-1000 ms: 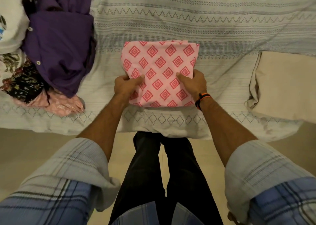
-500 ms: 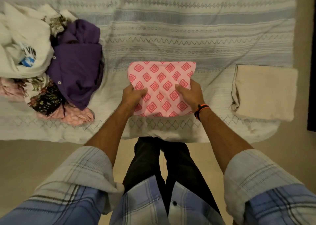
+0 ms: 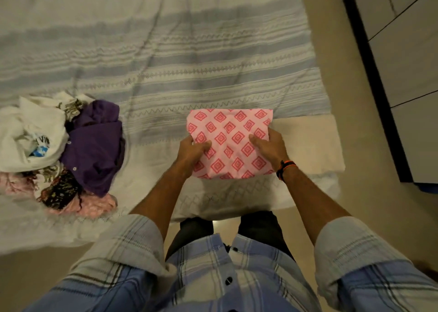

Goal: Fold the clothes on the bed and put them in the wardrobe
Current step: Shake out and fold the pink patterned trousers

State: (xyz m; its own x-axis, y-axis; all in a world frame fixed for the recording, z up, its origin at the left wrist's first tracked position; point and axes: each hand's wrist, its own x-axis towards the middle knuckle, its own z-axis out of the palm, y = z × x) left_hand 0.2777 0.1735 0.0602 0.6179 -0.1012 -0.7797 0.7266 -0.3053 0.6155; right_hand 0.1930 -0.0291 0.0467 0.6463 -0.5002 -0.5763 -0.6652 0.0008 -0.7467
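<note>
**Folded pink garment, held in 2 hands above the bed's near edge**

Item 1: folded pink garment (image 3: 231, 143), pale pink with red diamond motifs, folded to a compact rectangle. Held flat, over the right part of the bed (image 3: 166, 58), partly overlapping a folded cream cloth (image 3: 308, 143) that lies on the bedspread beneath and to its right.

Item 2: left hand (image 3: 190, 153). Grasps the garment's left edge, thumb lying on top of the fabric, fingers tucked beneath and out of sight.

Item 3: right hand (image 3: 269, 148). Grasps the garment's right edge in the same way, thumb on top. A black and orange wristband (image 3: 285, 169) sits on this wrist.

Item 4: pile of unfolded clothes (image 3: 59, 155), on the bed's left part, well apart from the garment. Contents visible: a purple shirt (image 3: 94, 150), a white printed top (image 3: 30, 134), dark floral fabric, pink fabric.

Item 5: bedspread, white with grey-blue bands and zigzag stitching.

Item 6: wardrobe (image 3: 407, 75), pale panels with dark edging, at right across a strip of floor.
</note>
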